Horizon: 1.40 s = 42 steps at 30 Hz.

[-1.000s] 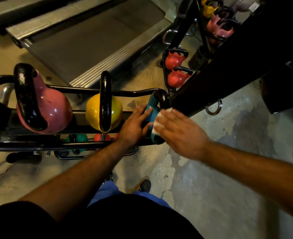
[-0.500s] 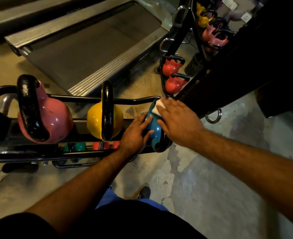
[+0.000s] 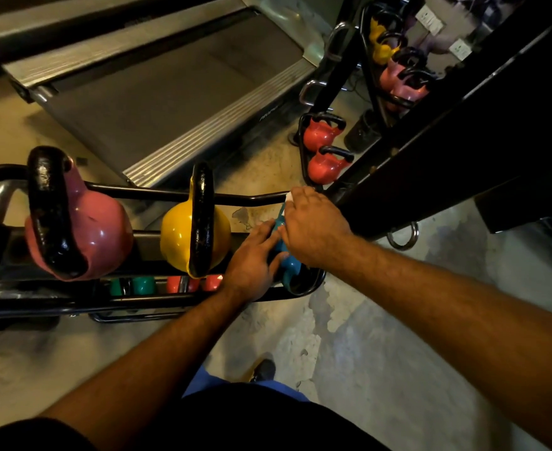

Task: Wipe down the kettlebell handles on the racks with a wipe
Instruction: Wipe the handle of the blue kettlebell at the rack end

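Observation:
A teal kettlebell [image 3: 289, 266] sits at the right end of the low black rack [image 3: 170, 196]. My left hand [image 3: 251, 258] grips its body on the left side. My right hand [image 3: 313, 226] covers its handle and presses a white wipe [image 3: 289, 197] onto it; only a corner of the wipe shows past my fingers. A yellow kettlebell [image 3: 178, 236] and a pink kettlebell [image 3: 105, 236], both with black handles, stand further left on the same rack.
A treadmill [image 3: 157, 92] lies behind the rack. A second rack at the back right holds red kettlebells [image 3: 320, 138], pink ones [image 3: 404, 89] and a yellow one [image 3: 380, 43]. A dark slanted frame [image 3: 463, 125] with a metal ring [image 3: 404, 237] passes close on the right. Small dumbbells [image 3: 144, 285] lie below.
My right hand has slid the wipe from the near part of the teal kettlebell's handle up to its far end. My left hand has stayed on the kettlebell's body.

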Each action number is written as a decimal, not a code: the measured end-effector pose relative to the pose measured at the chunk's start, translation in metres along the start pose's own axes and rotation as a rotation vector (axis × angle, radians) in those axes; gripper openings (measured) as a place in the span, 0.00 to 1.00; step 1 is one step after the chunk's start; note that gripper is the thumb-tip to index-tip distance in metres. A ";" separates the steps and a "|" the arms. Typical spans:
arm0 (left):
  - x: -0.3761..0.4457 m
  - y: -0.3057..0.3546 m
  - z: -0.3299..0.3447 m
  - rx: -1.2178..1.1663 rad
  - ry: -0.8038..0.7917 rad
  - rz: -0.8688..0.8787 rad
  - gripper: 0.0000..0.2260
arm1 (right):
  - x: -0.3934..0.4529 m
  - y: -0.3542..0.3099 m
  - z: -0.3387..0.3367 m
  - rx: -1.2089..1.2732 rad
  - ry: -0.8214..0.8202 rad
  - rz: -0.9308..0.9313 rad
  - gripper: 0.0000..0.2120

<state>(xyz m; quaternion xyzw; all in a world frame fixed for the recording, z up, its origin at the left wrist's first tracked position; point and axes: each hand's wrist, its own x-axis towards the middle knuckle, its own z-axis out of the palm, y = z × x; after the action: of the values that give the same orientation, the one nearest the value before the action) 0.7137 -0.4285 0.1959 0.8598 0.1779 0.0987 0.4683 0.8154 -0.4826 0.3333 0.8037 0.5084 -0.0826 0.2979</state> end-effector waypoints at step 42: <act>0.015 0.003 -0.023 0.002 -0.184 -0.054 0.30 | -0.097 -0.054 0.088 1.645 0.410 0.093 0.33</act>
<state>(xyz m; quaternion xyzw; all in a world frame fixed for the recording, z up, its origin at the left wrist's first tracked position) 0.7202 -0.4065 0.2110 0.8607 0.1572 0.0068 0.4842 0.7377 -0.5906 0.2831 0.7835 0.2970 -0.2663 -0.4765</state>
